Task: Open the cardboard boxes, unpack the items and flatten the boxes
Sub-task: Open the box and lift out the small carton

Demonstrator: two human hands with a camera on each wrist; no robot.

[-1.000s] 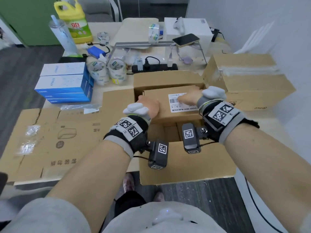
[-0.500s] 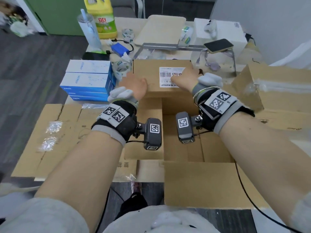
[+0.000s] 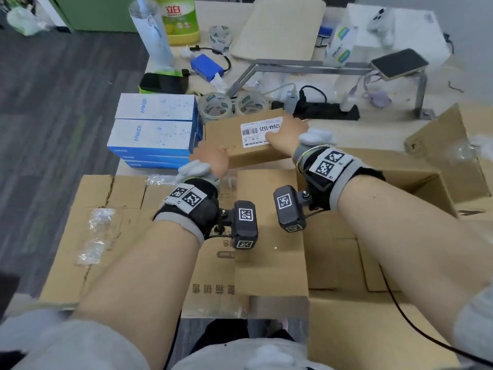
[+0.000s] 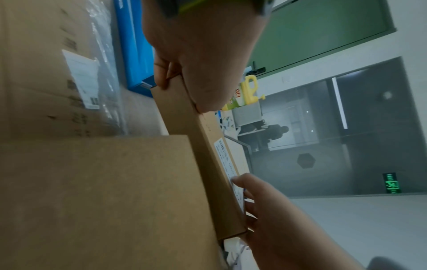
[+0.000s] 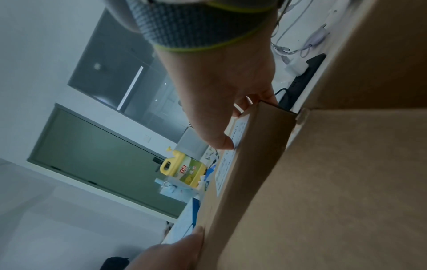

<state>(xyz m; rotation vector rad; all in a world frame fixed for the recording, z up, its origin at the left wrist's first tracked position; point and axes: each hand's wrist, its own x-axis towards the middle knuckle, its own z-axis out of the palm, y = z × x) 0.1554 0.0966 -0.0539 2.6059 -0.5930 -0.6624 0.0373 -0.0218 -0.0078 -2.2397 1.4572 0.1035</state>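
Gripping a small brown box [image 3: 234, 140] at either end, left hand [image 3: 210, 160] and right hand [image 3: 286, 134] hold it above a cluttered desk [image 3: 373, 129] beside blue cartons [image 3: 154, 129], dark floor [image 3: 53, 102] beyond.

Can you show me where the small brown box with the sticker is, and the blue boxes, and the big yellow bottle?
small brown box [image 3: 226, 137], head view, bare cardboard top left of the label.
blue boxes [image 3: 154, 134], head view, lid of the nearer stack.
yellow bottle [image 3: 178, 20], head view, its green label.
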